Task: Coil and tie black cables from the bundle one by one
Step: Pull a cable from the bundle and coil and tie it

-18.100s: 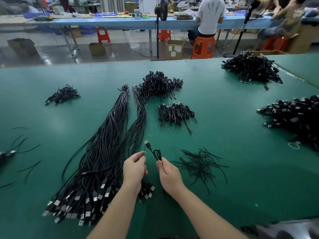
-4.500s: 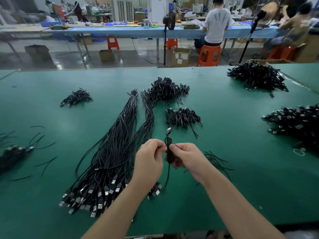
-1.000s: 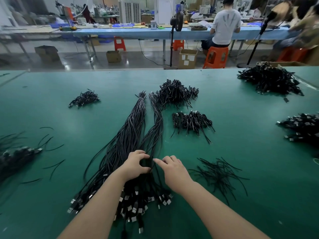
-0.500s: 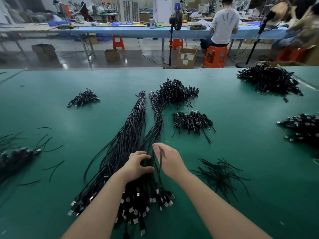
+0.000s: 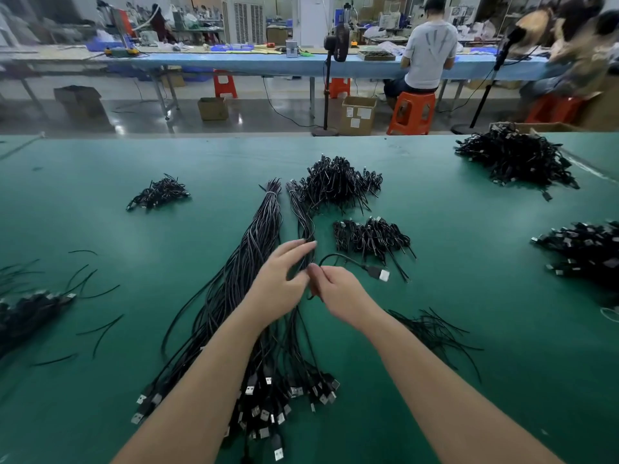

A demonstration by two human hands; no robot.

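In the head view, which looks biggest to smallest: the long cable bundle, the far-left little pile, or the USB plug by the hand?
1. Long cable bundle
2. Far-left little pile
3. USB plug, though it is nearer the camera

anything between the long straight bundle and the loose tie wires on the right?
Head view: both hands, the left hand and right hand, the right gripping one pulled cable, sit between the bundle and the tie wires; otherwise green mat.

No text, brand, number or sign can be read anywhere in view. The cardboard box [image 5: 357,114] on the floor beyond the table carries two pale stickers, but their print is too small and blurred to make out. The white T-shirt [image 5: 429,58] of the seated person bears only grey streak marks, not letters.
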